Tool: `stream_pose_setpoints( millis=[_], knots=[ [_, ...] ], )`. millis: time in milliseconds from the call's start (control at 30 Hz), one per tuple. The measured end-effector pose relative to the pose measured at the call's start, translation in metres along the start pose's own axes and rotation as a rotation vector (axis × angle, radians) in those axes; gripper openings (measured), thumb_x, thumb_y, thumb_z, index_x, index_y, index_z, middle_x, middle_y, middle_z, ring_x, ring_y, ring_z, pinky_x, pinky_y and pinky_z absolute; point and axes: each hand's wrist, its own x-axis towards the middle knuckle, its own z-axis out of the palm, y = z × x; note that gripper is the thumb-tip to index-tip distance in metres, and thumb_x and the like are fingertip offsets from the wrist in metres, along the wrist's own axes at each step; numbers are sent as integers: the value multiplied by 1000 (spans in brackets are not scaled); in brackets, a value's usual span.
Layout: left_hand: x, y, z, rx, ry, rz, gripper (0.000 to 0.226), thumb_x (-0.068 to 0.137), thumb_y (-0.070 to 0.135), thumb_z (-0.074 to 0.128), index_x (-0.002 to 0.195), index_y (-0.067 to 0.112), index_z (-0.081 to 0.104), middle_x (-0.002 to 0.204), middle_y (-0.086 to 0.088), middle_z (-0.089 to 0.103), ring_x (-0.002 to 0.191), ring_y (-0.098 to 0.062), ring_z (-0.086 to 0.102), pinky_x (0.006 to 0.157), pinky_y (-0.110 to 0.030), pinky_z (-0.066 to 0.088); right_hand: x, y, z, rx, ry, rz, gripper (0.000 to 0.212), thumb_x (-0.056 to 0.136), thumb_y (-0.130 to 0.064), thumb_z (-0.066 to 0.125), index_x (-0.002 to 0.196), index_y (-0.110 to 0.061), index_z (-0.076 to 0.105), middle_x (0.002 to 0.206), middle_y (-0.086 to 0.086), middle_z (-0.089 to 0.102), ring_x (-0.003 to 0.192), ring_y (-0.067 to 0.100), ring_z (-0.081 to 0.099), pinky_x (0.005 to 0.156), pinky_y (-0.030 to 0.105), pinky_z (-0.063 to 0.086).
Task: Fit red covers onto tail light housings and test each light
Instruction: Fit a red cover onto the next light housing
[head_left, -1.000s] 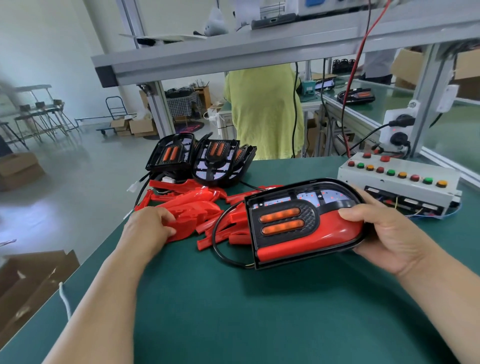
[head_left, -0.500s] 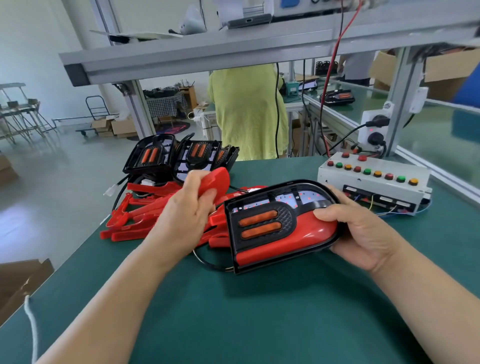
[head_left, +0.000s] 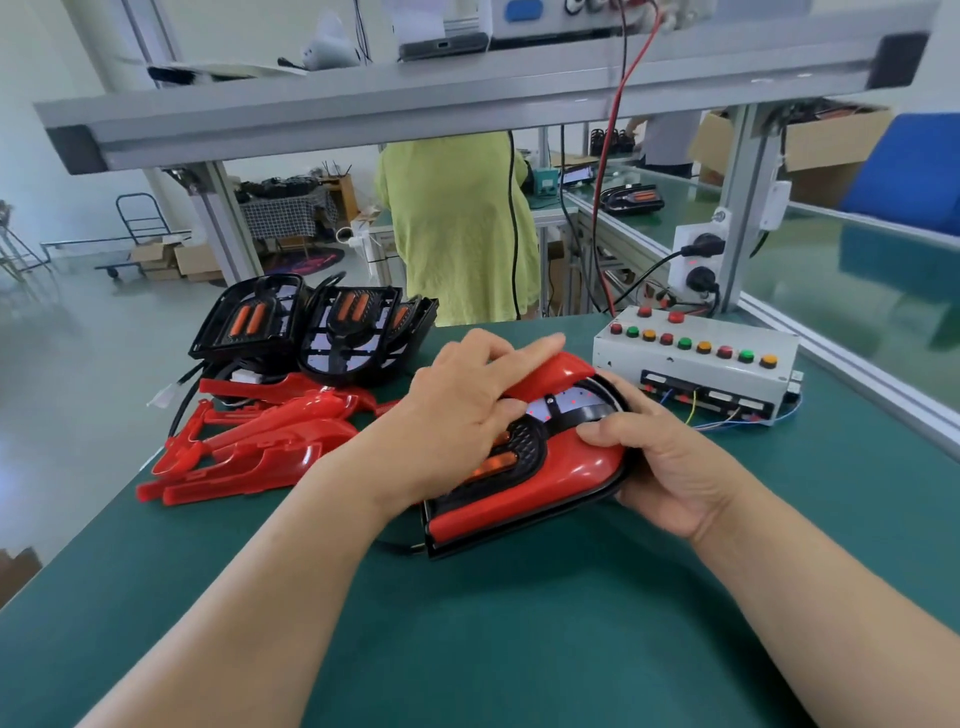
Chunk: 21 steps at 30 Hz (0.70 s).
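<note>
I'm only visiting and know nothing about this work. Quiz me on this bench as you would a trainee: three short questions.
1. True or false: the left hand holds a red cover over the housing.
2. Where does the button box stand? A) left of the housing B) right of the housing C) under the left hand
3. Fill in: the right hand grips the ___.

Key: 1 true; 2 B; 3 housing.
</note>
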Motion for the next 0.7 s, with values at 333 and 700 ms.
stream_pose_setpoints(
  millis=[333,700],
  knots=[
    [-1,-13,8,-21,313,104,29,91,22,67,119,28,63,102,14,62,102,-8,56,94,-33,48,2,0,-3,-38,-26,-17,74,63,2,64,135,-15,54,114,15,69,92,30,66,79,42,55],
    [3,-15,20,-201,327,112,29,88,17,69,117,20,71,103,7,58,105,-13,55,96,-30,44,2,3,0,-26,-75,-34,74,64,6,63,134,-14,55,108,13,69,89,27,66,73,39,57]
  ],
)
